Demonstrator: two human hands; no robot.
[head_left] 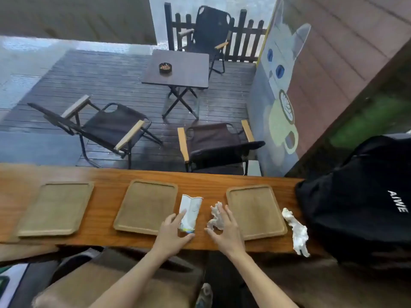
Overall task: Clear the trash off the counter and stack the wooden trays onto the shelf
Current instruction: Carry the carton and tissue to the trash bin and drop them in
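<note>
Three empty wooden trays lie flat in a row on the wooden counter: a left tray, a middle tray and a right tray. Between the middle and right trays lies a crushed white paper cup; my left hand has its fingers around the cup's near end. A crumpled white napkin lies beside it, with my right hand spread over it, fingers touching it. A second crumpled napkin lies right of the right tray at the counter's front edge.
A black backpack sits on the counter's right end. Beyond the counter is a deck with folding chairs and a small table holding an ashtray. A painted cat panel stands at the right.
</note>
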